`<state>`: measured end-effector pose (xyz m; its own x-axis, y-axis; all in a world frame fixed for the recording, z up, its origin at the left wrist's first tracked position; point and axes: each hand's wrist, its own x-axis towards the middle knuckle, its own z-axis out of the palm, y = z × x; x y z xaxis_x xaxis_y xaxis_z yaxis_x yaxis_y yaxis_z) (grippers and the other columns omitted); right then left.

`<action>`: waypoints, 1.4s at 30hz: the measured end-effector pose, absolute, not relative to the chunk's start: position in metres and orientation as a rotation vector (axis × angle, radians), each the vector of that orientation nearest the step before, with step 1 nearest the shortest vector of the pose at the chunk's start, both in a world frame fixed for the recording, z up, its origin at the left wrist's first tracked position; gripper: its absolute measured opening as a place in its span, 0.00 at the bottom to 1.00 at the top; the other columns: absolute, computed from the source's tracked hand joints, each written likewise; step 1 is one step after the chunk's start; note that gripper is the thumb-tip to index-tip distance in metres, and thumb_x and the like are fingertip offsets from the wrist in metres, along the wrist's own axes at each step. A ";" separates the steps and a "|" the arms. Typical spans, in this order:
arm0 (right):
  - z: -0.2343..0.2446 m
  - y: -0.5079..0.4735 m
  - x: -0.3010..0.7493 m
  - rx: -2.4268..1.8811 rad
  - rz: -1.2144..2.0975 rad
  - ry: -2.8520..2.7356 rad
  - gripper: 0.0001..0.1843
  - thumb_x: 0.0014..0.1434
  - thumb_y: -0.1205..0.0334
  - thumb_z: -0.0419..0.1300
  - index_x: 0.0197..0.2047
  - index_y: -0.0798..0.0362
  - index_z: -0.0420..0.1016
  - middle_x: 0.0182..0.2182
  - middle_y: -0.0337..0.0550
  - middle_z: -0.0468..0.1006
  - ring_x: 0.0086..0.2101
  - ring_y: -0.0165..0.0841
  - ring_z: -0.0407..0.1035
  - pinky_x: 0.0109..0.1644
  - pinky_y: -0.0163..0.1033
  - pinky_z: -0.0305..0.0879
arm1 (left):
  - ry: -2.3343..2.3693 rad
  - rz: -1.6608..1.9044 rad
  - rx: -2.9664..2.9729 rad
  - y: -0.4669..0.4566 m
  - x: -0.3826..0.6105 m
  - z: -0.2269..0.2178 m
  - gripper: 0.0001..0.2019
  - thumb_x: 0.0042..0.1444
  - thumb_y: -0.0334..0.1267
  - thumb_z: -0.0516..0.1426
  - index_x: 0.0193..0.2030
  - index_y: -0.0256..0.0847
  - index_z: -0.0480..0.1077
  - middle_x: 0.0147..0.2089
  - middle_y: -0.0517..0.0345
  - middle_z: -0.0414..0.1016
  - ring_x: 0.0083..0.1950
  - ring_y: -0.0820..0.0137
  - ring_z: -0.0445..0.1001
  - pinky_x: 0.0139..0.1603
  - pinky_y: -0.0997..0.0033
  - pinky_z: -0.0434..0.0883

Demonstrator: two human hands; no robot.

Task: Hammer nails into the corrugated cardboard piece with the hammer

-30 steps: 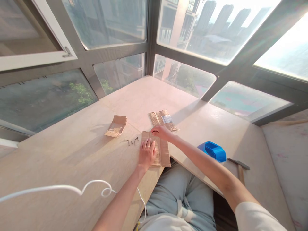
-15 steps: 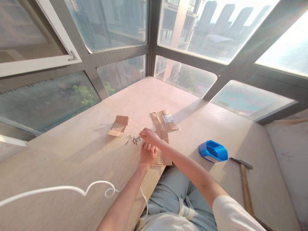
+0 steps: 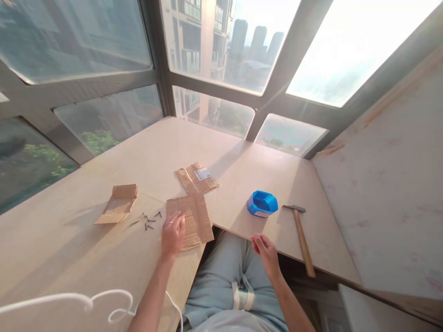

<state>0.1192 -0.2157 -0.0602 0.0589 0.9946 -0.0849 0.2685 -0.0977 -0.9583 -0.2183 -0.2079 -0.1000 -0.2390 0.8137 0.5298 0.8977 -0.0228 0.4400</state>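
Since half a second ago the right hand (image 3: 265, 246) has left the nails (image 3: 148, 220) and come back toward the body. The view has also swung right, so the hammer (image 3: 302, 237) now shows whole. We log the right hand off the near edge of the table (image 3: 242, 166), over the lap (image 3: 221, 272), below the blue tub (image 3: 262, 203) and apart from it. Its fingers are loosely curled, thumb near the fingertips. Whether something small sits between them we cannot tell.

We log the left hand (image 3: 173, 233) palm down, fingers spread and relaxed. It lies flat on the left part of the ribbed cardboard sheet (image 3: 195, 216) and grips nothing. A ring (image 3: 170, 222) shows on one finger. That sheet lies at the near table edge.

The nails are a small loose scatter on the bare wood just left of the sheet, between it and the folded cardboard piece (image 3: 117, 210). Heads and points are too small to sort.

Behind the sheet lies a second flat cardboard (image 3: 194, 179) with a white label (image 3: 202, 174). The blue tub stands right of it. The hammer lies just beside the tub, head away from us, handle running to the near edge. A white cable (image 3: 86, 299) loops across the near left of the table. Windows (image 3: 214, 55) ring the far side.
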 end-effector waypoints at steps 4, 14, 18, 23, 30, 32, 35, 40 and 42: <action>-0.089 -0.265 0.140 -1.673 1.200 -1.063 0.31 0.54 0.32 0.55 0.15 0.48 0.61 0.10 0.33 0.56 0.13 0.29 0.50 0.20 0.37 0.47 | -2.168 -1.348 -1.466 -0.211 -0.211 -0.082 0.13 0.63 0.40 0.50 0.38 0.38 0.74 0.37 0.47 0.80 0.40 0.62 0.77 0.45 0.60 0.73; -0.113 -0.286 0.118 -1.354 1.484 -1.326 0.28 0.49 0.59 0.66 0.55 0.46 0.76 0.44 0.46 0.81 0.38 0.40 0.75 0.40 0.45 0.70 | -2.081 -0.637 -2.106 -0.242 -0.126 -0.087 0.35 0.53 0.49 0.61 0.65 0.38 0.61 0.68 0.33 0.59 0.68 0.43 0.58 0.60 0.41 0.63; -0.111 -0.274 0.124 -1.327 1.431 -1.456 0.16 0.54 0.56 0.62 0.46 0.47 0.81 0.37 0.46 0.83 0.35 0.41 0.75 0.42 0.47 0.69 | -1.985 -0.564 -2.133 -0.251 -0.136 -0.106 0.21 0.60 0.39 0.55 0.59 0.40 0.68 0.63 0.38 0.68 0.63 0.50 0.67 0.58 0.48 0.68; -0.122 -0.287 0.129 -1.290 1.529 -1.348 0.17 0.55 0.49 0.63 0.42 0.50 0.81 0.34 0.47 0.83 0.34 0.42 0.75 0.41 0.46 0.70 | -1.809 -0.761 -2.158 -0.258 -0.137 -0.106 0.14 0.64 0.34 0.49 0.49 0.43 0.74 0.53 0.48 0.79 0.55 0.58 0.76 0.54 0.55 0.72; -0.128 -0.310 0.130 -1.224 1.713 -1.113 0.22 0.50 0.41 0.66 0.40 0.49 0.79 0.34 0.47 0.82 0.32 0.41 0.75 0.38 0.46 0.70 | -1.816 -1.000 -1.954 -0.269 -0.119 -0.090 0.12 0.66 0.34 0.50 0.49 0.38 0.73 0.48 0.46 0.80 0.51 0.60 0.78 0.52 0.57 0.72; -0.118 -0.301 0.128 -1.190 1.732 -1.103 0.21 0.50 0.41 0.67 0.39 0.49 0.79 0.33 0.47 0.82 0.31 0.40 0.75 0.35 0.44 0.70 | -1.829 -1.065 -1.895 -0.273 -0.113 -0.085 0.10 0.66 0.34 0.51 0.48 0.38 0.73 0.47 0.47 0.80 0.49 0.61 0.79 0.51 0.58 0.72; -0.092 -0.274 0.116 -1.115 1.730 -1.028 0.24 0.51 0.41 0.66 0.43 0.50 0.78 0.37 0.49 0.81 0.36 0.40 0.75 0.34 0.41 0.70 | -1.816 -1.122 -1.867 -0.280 -0.103 -0.079 0.09 0.65 0.32 0.52 0.47 0.39 0.73 0.47 0.47 0.80 0.49 0.62 0.79 0.50 0.59 0.72; -0.060 -0.223 0.077 -1.029 1.805 -0.942 0.28 0.53 0.42 0.63 0.51 0.51 0.72 0.49 0.50 0.77 0.45 0.43 0.73 0.37 0.44 0.73 | -1.729 -1.147 -2.009 -0.298 -0.080 -0.079 0.13 0.63 0.28 0.50 0.47 0.43 0.73 0.47 0.51 0.80 0.50 0.63 0.78 0.52 0.58 0.73; -0.058 -0.210 0.061 -1.062 1.744 -1.057 0.25 0.54 0.44 0.62 0.48 0.52 0.74 0.44 0.47 0.79 0.43 0.42 0.73 0.40 0.44 0.71 | -1.710 -1.137 -2.077 -0.304 -0.073 -0.081 0.15 0.63 0.27 0.50 0.47 0.44 0.74 0.47 0.52 0.80 0.51 0.63 0.77 0.52 0.57 0.73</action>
<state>0.0614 -0.2098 -0.0577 -0.3102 0.9197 -0.2405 -0.2125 -0.3136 -0.9255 -0.0728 -0.3045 -0.0814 0.0232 0.7375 0.6750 0.9078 -0.2983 0.2947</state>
